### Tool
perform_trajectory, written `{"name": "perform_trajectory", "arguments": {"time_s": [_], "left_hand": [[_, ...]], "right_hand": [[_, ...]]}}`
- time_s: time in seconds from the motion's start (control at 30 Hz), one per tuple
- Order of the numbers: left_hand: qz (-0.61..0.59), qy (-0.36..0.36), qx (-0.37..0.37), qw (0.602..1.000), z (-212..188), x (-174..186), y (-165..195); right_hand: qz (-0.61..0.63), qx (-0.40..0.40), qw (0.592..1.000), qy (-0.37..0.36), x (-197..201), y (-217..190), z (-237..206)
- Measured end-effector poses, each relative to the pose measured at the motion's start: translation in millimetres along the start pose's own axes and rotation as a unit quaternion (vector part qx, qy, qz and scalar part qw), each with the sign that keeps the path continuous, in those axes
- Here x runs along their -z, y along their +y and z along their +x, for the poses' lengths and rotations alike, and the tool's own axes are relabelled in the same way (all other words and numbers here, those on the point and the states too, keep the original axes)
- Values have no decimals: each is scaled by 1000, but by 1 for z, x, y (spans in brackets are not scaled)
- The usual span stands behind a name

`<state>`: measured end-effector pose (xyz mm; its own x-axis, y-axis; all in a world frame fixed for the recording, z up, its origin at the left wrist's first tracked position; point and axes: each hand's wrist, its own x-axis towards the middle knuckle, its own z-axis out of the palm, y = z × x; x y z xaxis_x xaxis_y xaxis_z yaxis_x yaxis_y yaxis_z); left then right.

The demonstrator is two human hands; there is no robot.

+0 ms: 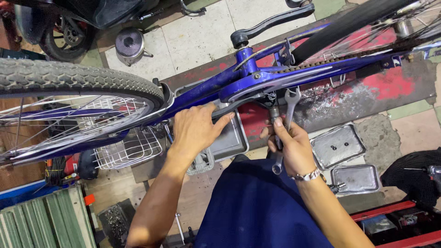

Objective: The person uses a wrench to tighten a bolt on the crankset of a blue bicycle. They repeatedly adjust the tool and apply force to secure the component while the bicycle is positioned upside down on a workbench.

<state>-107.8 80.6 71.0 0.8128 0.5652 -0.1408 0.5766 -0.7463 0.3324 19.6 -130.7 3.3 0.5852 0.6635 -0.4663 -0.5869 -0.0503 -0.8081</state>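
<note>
two metal trays (339, 146) on tiled workshop floor (193, 36), right hand (290, 149) gripping wrench (288, 120), left hand (196, 130) flat on blue bike frame (206, 87)

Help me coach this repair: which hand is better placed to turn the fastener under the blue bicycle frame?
The right hand: it grips the wrench, whose open end sits up at the blue bicycle frame. The left hand only braces against the frame, with no tool.

At mid-frame we press our left hand (198, 131) flat against the blue bicycle frame (257, 76), while our right hand (291, 147) grips a silver wrench (287, 120), its open head up under the frame. Two metal trays (337, 146) lie lower right.
</note>
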Motion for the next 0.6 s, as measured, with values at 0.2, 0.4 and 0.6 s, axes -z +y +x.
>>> {"name": "perform_trajectory", "arguments": {"time_s": [0.2,0.4,0.6], "left_hand": [[-2,1,-8,1000,-1,2,3],[0,4,-14,1000,-3,-1,2],[-14,-5,-6,1000,-5,0,7]], "right_hand": [[-27,24,998,47,2,20,11],[4,12,998,55,3,26,13],[6,-4,998,57,4,20,5]]}}
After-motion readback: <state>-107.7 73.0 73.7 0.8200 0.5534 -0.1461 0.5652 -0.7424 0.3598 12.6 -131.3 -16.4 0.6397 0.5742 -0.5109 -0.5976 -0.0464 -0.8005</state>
